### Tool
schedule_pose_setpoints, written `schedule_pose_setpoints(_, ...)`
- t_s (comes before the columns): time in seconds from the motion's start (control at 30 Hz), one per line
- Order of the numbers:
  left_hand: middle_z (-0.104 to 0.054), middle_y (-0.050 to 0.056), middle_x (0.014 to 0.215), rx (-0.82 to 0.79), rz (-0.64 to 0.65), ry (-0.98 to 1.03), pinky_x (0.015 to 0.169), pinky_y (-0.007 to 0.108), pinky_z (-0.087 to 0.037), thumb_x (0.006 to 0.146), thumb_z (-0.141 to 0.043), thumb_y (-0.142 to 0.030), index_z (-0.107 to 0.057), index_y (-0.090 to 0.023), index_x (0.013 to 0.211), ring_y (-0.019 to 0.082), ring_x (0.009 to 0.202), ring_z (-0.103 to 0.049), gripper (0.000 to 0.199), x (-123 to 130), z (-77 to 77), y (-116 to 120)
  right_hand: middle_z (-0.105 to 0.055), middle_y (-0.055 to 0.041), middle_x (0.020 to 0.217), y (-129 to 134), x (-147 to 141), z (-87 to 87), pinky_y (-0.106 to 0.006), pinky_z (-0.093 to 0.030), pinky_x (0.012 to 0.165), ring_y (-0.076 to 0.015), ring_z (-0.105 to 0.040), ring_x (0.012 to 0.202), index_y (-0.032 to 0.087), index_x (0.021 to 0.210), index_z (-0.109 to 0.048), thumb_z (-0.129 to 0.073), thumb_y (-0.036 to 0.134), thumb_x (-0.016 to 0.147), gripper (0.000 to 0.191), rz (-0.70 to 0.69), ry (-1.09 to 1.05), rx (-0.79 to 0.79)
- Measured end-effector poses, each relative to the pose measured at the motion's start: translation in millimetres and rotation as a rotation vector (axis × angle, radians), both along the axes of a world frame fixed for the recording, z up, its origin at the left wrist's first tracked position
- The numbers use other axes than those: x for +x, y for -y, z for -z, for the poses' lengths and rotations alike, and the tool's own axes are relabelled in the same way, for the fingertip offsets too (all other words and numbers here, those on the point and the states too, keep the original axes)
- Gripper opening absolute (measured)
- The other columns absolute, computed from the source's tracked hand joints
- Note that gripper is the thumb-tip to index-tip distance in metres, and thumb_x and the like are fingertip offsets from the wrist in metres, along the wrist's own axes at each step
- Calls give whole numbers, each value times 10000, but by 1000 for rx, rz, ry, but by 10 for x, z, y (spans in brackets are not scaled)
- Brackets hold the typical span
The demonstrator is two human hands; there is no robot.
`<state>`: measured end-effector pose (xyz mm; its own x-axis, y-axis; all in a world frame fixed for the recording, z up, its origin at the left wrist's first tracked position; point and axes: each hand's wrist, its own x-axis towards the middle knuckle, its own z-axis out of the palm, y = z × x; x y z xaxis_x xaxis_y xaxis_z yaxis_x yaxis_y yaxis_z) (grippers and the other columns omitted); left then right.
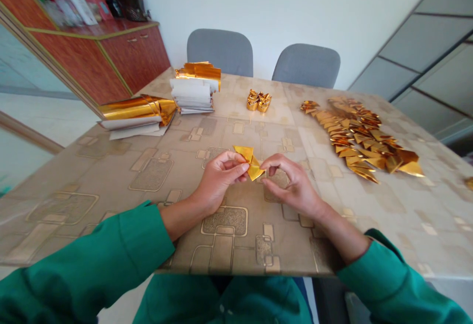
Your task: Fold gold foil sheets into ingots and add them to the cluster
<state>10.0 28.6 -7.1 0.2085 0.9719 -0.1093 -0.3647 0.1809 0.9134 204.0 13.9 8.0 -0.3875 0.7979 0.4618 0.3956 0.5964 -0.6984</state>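
Well, the left hand (218, 181) is closed in a light pinch, its thumb and curled fingers gripping the left side of a folded gold-foil paper piece (252, 162), which sits between the two hands just above the tabletop. The right hand (291, 186) is half curled, its fingertips (263, 162) reaching the piece's right side, though whether they are actually pressing it is hard to tell. The piece looks thin and light, likely springy at its folds and slick on the foil face, with points that would crease or crumple easily, so it seems best held by its thick folded middle rather than its tips. Beyond the hands, a long overlapping row of gold-foil triangles (354, 136) lies to the right on a patterned tabletop cover (225, 250). Small folded gold-foil shapes (258, 101) stand together toward the far edge. At the far left, a gold-and-white paper stack (194, 87) and a second gold-and-white paper bundle (136, 114) rest near the corner, with two grey chairs (219, 53) beyond the table and a wooden cabinet (111, 62) to the left.
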Motion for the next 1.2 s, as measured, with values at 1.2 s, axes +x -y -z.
schedule_pose_setpoints(1.2, -641, -22, 711, 122, -98, -161, 629, 222, -519, 689, -753, -271, -610, -151, 720, 89, 620, -604, 189, -9, -72, -7, -631, -48, 1063, -56, -23, 78, -344, -484, 838, -170, -615, 933, 230, 1058, -574, -616, 303, 917, 164, -48, -210, -281)
